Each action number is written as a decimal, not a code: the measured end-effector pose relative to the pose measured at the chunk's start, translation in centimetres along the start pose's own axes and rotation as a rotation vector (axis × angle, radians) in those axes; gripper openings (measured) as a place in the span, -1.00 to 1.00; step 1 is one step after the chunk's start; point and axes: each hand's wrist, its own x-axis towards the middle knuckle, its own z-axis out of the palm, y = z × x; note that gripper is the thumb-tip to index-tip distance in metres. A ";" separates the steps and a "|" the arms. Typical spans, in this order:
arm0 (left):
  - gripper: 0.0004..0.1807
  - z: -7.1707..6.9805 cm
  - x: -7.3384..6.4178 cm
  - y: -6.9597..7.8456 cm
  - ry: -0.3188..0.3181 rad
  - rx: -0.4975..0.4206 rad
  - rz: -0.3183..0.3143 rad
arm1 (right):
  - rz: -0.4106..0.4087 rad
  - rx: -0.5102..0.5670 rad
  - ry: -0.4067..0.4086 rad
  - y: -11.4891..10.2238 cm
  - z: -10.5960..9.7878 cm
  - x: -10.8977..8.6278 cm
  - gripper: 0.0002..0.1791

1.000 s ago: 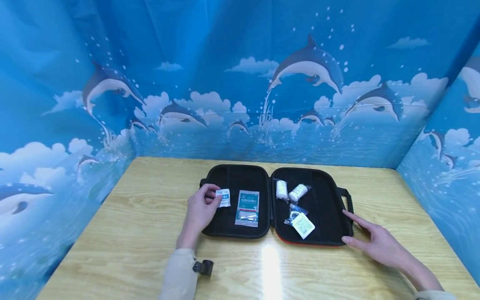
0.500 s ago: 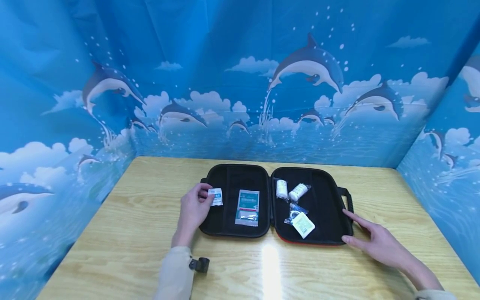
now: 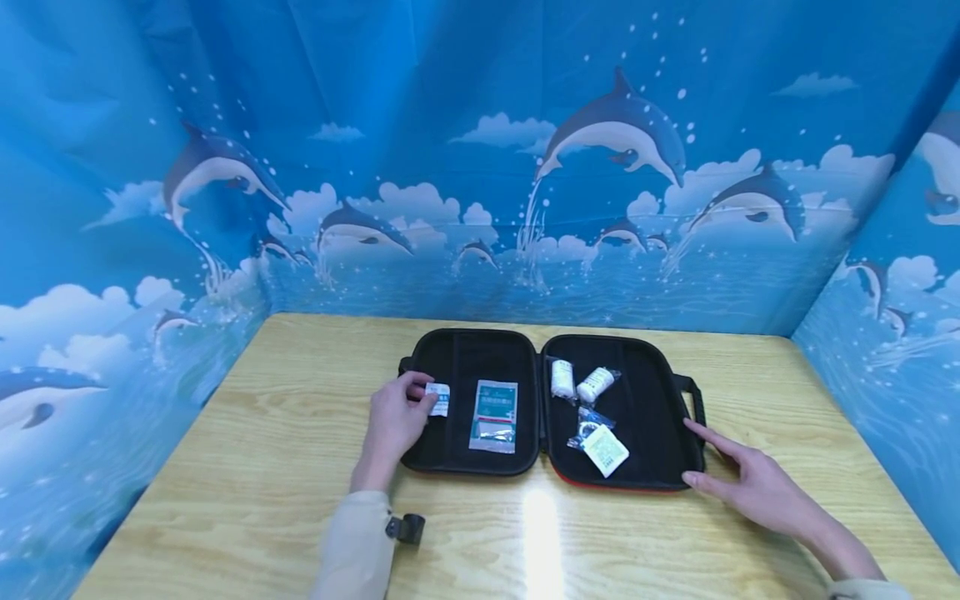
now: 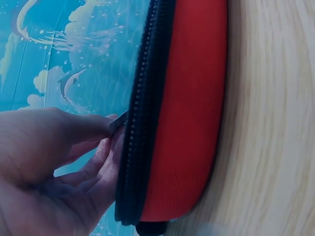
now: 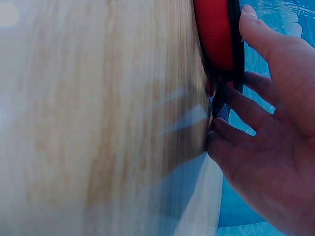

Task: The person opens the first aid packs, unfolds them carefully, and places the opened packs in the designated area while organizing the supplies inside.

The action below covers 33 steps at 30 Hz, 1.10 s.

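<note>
My left hand [image 3: 396, 418] pinches a small white-and-blue packet [image 3: 439, 398] between thumb and fingers, over the left half of an opened black-lined case [image 3: 480, 346]. From the left wrist, the packet's thin edge [image 4: 118, 122] shows at the fingertips, beside the case's red outer shell [image 4: 192, 108]. A larger green-and-silver packet [image 3: 495, 412] lies in that same half. At the case's right edge, my right hand [image 3: 757, 487] rests with thumb and index finger spread against the rim. Seen from the right wrist, its other fingers [image 5: 246, 108] lie by the handle.
The right half holds two wrapped white rolls [image 3: 562, 379], a clear-wrapped item [image 3: 592, 421] and a pale green-and-white square packet [image 3: 606, 450]. A black carry handle [image 3: 699, 404] sticks out on the right. Dolphin-printed blue curtains [image 3: 480, 167] border the wooden table [image 3: 300, 383].
My left hand moved the small packet leftward, then slightly back to the right and lower within the case's left half. The right hand has stayed at the rim.
</note>
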 end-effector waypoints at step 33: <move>-0.75 1.6 0.6 0.6 -0.071 0.064 0.074 | 0.013 -0.001 -0.014 0.0 0.0 0.0 -0.10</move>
